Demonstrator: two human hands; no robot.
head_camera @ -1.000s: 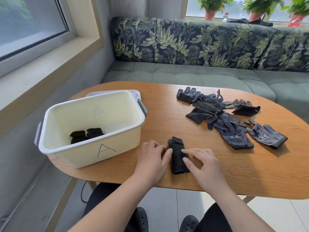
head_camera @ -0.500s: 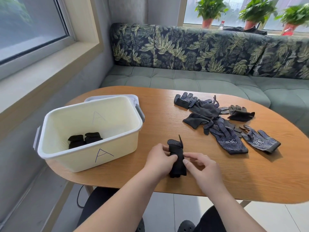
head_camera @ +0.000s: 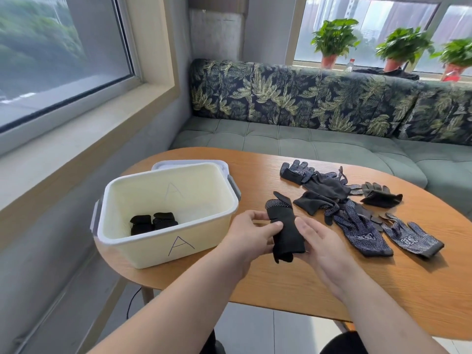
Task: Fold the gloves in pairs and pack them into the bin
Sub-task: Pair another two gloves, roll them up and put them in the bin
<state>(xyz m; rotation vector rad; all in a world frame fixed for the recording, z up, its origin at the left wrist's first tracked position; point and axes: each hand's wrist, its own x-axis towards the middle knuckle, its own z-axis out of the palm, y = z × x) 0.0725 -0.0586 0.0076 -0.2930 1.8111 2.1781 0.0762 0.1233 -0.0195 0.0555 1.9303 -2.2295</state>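
a rolled pair of black fabric gloves (head_camera: pixel 286 233) is caught between both hands over the near part of the oval wooden table (head_camera: pixel 332 284); whether it touches the wood cannot be told. the left hand (head_camera: pixel 251 233) has its grip pinched on the bundle's left edge, thumb on top. the right hand (head_camera: pixel 320 242) pinches the right edge, thumb against the cloth. holding from both sides likely stops the roll springing open, since a dotted end pokes out at the top and loose ends dangle below. the cream plastic bin marked "a" (head_camera: pixel 143 251) stands just to the left, near enough for a short carry, with two folded black pairs (head_camera: pixel 153 222) already at its bottom. its pale lid (head_camera: pixel 178 163) shows at the bin's far side. to the right, apart from the hands, a heap of loose dark gloves (head_camera: pixel 329 192) and two navy dotted gloves (head_camera: pixel 362 235) lie flat, seemingly waiting to be paired.
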